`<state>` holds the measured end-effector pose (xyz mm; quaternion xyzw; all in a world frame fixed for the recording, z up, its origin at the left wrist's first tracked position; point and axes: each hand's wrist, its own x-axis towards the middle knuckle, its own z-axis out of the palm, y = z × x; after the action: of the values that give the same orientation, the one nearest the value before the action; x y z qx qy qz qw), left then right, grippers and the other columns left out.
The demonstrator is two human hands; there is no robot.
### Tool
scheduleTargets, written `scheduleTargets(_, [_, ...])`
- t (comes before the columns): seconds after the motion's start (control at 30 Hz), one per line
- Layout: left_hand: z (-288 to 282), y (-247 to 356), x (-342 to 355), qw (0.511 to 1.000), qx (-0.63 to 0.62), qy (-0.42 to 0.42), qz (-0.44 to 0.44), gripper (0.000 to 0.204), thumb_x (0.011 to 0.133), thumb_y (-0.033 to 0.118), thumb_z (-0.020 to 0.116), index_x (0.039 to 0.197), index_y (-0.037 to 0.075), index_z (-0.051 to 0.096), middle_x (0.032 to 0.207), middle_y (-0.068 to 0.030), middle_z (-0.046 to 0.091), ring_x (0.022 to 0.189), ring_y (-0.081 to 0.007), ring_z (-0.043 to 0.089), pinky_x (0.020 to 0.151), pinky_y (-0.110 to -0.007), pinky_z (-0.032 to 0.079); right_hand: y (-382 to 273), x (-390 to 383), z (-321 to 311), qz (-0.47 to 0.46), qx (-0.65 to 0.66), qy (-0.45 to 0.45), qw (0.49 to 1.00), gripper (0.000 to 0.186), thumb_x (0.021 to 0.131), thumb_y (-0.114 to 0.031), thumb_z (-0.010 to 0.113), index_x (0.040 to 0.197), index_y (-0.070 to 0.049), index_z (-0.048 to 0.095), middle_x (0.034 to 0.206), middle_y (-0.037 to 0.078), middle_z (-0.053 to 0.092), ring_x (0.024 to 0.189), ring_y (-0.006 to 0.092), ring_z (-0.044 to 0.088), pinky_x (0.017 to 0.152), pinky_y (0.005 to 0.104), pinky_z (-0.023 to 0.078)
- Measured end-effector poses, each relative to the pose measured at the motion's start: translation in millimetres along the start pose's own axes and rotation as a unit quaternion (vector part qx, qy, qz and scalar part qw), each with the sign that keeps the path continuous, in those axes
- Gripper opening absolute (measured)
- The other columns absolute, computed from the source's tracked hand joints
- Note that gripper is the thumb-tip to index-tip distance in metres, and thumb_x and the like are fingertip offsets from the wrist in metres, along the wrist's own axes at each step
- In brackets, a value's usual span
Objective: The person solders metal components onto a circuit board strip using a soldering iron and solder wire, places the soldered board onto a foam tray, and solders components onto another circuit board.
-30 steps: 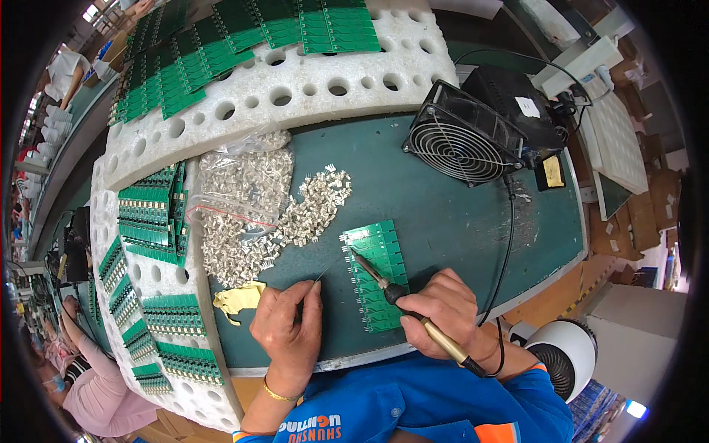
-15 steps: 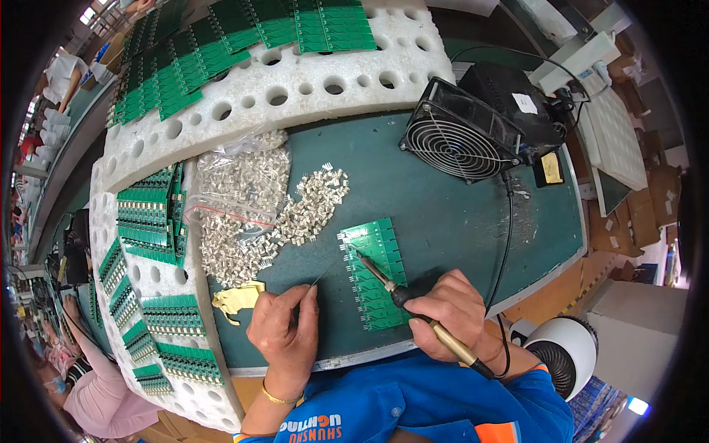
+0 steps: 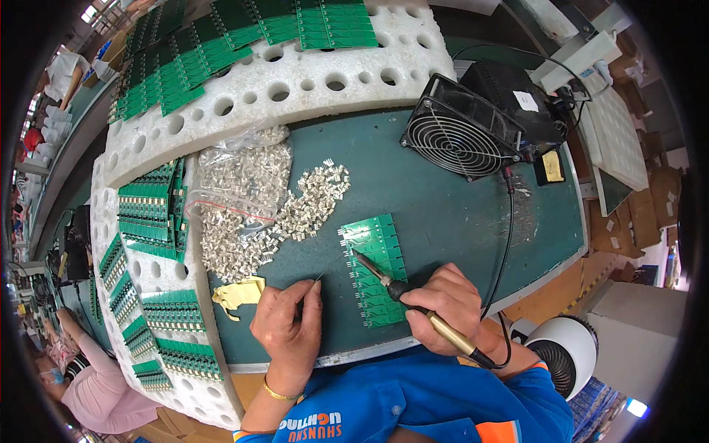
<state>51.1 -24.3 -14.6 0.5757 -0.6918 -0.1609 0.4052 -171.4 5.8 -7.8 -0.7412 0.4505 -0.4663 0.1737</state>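
A black fan (image 3: 459,140) (square-framed) stands well apart from a white fan (image 3: 565,347)

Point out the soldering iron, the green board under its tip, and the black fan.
Soldering iron (image 3: 396,289), head view: on its black grip.
Green board (image 3: 379,295), head view: near the middle of its face.
Black fan (image 3: 456,145), head view: centre of its round wire grille.

Orange and white lettering (image 3: 315,426) stands upside-down on the blue work shirt (image 3: 399,391); the white label (image 3: 526,101) on the black box (image 3: 490,80) I can't read.
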Motion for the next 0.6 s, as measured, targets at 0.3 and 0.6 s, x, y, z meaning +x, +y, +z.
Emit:
scheduleTargets(0.3, [-2.3, -0.3, 0.2, 1.000, 0.009, -0.006, 0.011, 0.016, 0.074, -0.002, 0.080, 0.087, 0.005, 0.073, 0.062, -0.0020, 0.049, 0.052, -0.0114, 0.044, 0.046, -0.027, 0.033, 0.0, 2.9, -0.5, 0.002, -0.002, -0.005, 1.000, 0.018, 0.075, -0.005, 0.070, 0.092, -0.001, 0.065, 0.064, 0.007, 0.057, 0.053, 0.0227, 0.050, 0.056, 0.0345, 0.040])
scheduleTargets(0.6, [0.5, 1.1, -0.2, 1.000, 0.016, 0.001, 0.017, 0.015, 0.074, -0.002, 0.080, 0.085, 0.005, 0.072, 0.062, -0.0022, 0.047, 0.052, -0.0117, 0.042, 0.047, -0.027, 0.031, -0.1, 1.9, -0.6, 0.003, -0.006, -0.011, 1.000, 0.017, 0.076, -0.006, 0.070, 0.092, -0.002, 0.065, 0.064, 0.006, 0.057, 0.053, 0.0229, 0.049, 0.056, 0.0346, 0.040])
